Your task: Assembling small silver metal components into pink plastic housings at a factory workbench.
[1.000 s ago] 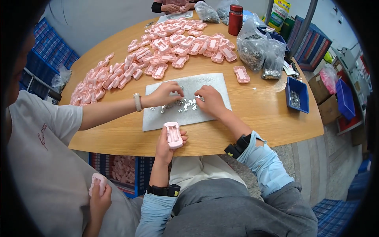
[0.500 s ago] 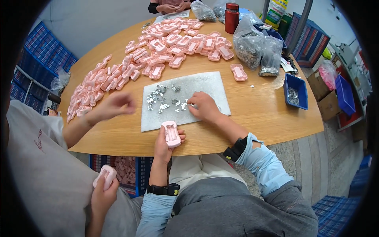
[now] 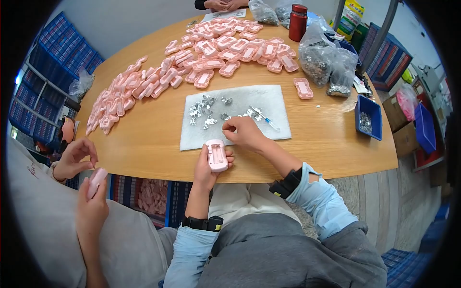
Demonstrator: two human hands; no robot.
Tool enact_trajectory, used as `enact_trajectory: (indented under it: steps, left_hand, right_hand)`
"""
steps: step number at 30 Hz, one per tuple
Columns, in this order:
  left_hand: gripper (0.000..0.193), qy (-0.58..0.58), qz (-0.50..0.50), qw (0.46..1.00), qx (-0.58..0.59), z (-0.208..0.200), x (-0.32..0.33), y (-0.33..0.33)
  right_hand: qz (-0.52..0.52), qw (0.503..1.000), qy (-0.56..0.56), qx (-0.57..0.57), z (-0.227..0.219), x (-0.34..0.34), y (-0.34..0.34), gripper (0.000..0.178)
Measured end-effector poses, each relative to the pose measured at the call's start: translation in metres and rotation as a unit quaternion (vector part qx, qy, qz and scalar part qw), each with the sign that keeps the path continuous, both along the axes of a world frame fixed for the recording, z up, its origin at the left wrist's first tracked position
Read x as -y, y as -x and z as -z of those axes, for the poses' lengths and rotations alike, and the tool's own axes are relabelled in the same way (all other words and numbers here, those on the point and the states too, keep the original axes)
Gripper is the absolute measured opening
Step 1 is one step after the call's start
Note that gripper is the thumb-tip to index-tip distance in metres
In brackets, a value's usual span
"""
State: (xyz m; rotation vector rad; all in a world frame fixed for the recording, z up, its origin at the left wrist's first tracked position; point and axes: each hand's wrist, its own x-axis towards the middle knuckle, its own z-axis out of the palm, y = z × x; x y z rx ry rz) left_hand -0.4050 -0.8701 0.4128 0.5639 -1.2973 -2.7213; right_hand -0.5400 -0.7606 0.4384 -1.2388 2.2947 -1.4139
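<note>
My left hand (image 3: 204,169) grips a pink plastic casing (image 3: 217,154) at the table's front edge. An open battery compartment in the casing faces up. Just above and to the right of it, my right hand (image 3: 244,133) has thumb and forefinger pinched together; anything between the tips is too small to make out. Beneath that hand lies a white foam mat (image 3: 189,140), with small silvery metal pieces (image 3: 201,109) scattered over its left and middle. A slim tool with a blue band (image 3: 270,123) rests on the mat's right side.
Pink casings (image 3: 211,62) cover the table's far and left parts; one casing (image 3: 303,89) lies alone. Bags of metal parts (image 3: 314,60), a red bottle (image 3: 297,23) and a blue bin (image 3: 368,117) stand right. At left, a co-worker's hands (image 3: 86,182) hold another casing.
My right hand has drawn back from the metal pieces toward the casing, its fingers now pinched. The co-worker's reaching hand has returned to their own casing. The view has shifted slightly.
</note>
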Motion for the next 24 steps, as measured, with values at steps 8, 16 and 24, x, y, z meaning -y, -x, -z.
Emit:
enact_trajectory:
  steps: [8,16,24]
  left_hand:
    - [0.041,-0.02,0.0,1.0,0.005,-0.006,-0.003,0.002]
    - [0.038,0.029,-0.01,0.999,0.025,0.002,-0.001,0.001]
    - [0.037,0.105,-0.042,0.993,0.04,0.004,-0.007,0.004]
  right_hand:
    - [-0.085,0.995,0.051,-0.015,-0.009,0.003,-0.028,0.023]
    - [-0.085,0.978,-0.041,-0.185,-0.009,0.011,-0.036,0.028]
    - [-0.097,0.943,-0.04,-0.317,-0.012,0.017,-0.043,0.03]
